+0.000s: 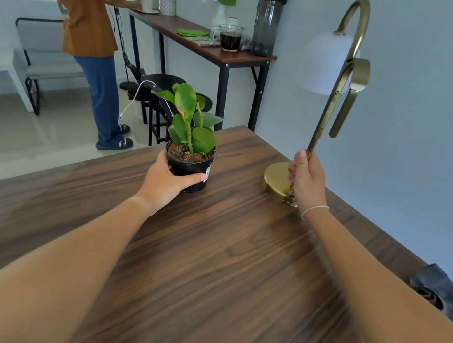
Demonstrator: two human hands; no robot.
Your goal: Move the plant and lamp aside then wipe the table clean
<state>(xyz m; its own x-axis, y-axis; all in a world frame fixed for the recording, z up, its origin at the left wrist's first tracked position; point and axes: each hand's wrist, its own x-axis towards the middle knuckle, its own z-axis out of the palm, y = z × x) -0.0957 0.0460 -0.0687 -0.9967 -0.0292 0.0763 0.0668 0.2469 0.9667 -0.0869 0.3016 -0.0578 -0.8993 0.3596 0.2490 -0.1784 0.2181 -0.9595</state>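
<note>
Brown wood runs all over the table [221, 258] in front of me, and it looks bare near my arms. My left hand [166, 183] is wrapped around the black pot of the small green plant [190, 136]. The pot sits near the far edge of the table, a bit to the left. My right hand [307, 180] is closed tight on the thin gold pole of the lamp [332, 105], low down, just above its round gold base. The base is near the far right edge of the table. It looks a little tipped, but I cannot tell if it is off the wood yet. The white shade hangs up high from the bent gold top.

So both things are held, one in each hand, and my hands are well apart. I think I am at the very start of the job. The plant and the lamp are not moved aside yet, and no wiping is done. I do not hold a cloth. Something dark and soft [445, 295] lies at the right edge of the table. It may be a rag, but I am not sure.
</note>
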